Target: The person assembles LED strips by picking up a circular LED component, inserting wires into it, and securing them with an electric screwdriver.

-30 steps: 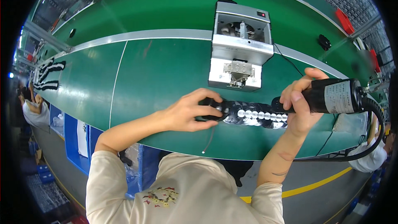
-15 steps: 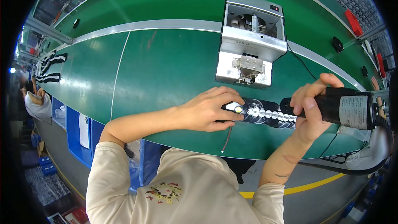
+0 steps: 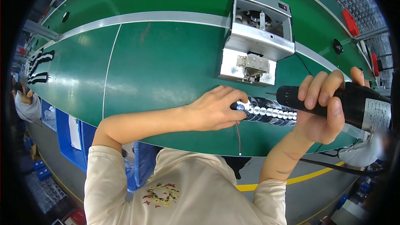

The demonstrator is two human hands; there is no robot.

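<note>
My left hand (image 3: 218,107) is closed round the left end of a black, segmented, tube-shaped piece (image 3: 273,113). A row of white discs runs along it, and its surface shines like clear film. A small blue-tinted round spot shows between my left fingers. From that end a thin dark red wire (image 3: 238,135) with a white tip hangs toward the table's front edge. My right hand (image 3: 327,104) grips a black electric screwdriver (image 3: 354,106), its thin bit pointing left above the tube-shaped piece, apart from it. My right hand and the screwdriver hide the piece's right end.
A silver metal machine (image 3: 260,37) with a red switch stands beyond my hands on the green table (image 3: 162,66). Striped black-and-white pieces (image 3: 39,64) lie at the far left. Blue bins (image 3: 68,135) stand below the front edge. A black cable (image 3: 341,168) runs at the right.
The screwdriver in my right hand has moved right, and its bit now shows. My left hand still grips the piece's end; the wire now hangs straighter down.
</note>
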